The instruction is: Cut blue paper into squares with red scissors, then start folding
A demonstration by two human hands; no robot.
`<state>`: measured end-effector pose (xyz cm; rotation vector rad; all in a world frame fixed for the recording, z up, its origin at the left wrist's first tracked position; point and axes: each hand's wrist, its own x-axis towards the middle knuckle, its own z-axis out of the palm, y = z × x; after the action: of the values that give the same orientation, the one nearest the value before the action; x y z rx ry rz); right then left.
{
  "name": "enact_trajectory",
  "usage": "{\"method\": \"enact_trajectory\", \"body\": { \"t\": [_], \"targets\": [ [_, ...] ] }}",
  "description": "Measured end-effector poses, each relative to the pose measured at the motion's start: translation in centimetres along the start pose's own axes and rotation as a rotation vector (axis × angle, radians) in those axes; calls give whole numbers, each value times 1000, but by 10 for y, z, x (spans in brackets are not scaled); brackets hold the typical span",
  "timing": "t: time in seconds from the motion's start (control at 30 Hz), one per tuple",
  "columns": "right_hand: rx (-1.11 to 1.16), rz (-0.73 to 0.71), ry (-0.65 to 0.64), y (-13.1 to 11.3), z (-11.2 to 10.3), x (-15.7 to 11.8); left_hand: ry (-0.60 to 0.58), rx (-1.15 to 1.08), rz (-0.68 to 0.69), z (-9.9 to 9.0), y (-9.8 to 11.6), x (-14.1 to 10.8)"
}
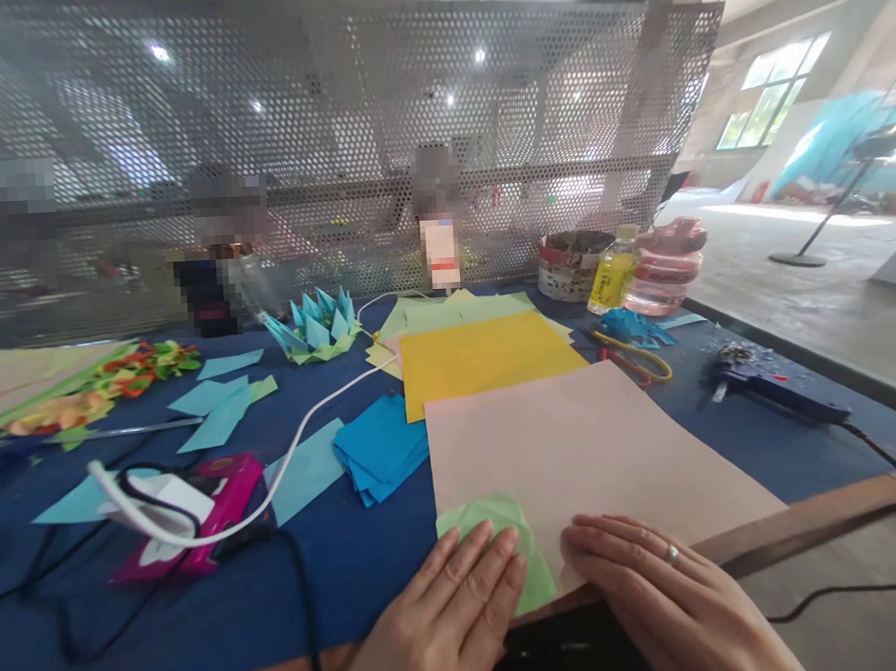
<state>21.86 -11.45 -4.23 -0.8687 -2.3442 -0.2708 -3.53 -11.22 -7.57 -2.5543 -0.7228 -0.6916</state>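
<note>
A piece of light green paper [536,569] lies on the near left corner of a large pale pink sheet [574,449]. My left hand [454,606] rests flat on the green paper, fingers stretched out side by side, covering part of it. Flat on the pink sheet, just right of the green piece, lies my right hand [656,585], with a ring on one finger and nothing visible in its grip. Behind, a yellow sheet [486,354] sticks out from under the pink one. Blue paper squares [383,449] sit in a stack to the left.
A magenta box [235,497] with cables and a white cord [295,444] lies left. Folded blue paper points [316,322] stand behind. At right are a glue gun [781,383], scissors [652,365], a yellow bottle [611,272] and a pink jug [666,269]. A perforated metal screen [376,109] rises behind.
</note>
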Motion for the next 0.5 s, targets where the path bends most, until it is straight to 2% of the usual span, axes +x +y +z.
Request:
{"method": "enact_trajectory", "body": {
  "t": [0.27,0.4,0.5],
  "targets": [
    [-5,-2,-9,-2,-4,2,4,-20,7,2,-1,-1],
    [-45,-71,-15,-5,9,3,-27,-36,8,1,0,-1],
    [-47,-125,38,-9,23,4,-47,-61,3,-2,0,1]
  ]
}}
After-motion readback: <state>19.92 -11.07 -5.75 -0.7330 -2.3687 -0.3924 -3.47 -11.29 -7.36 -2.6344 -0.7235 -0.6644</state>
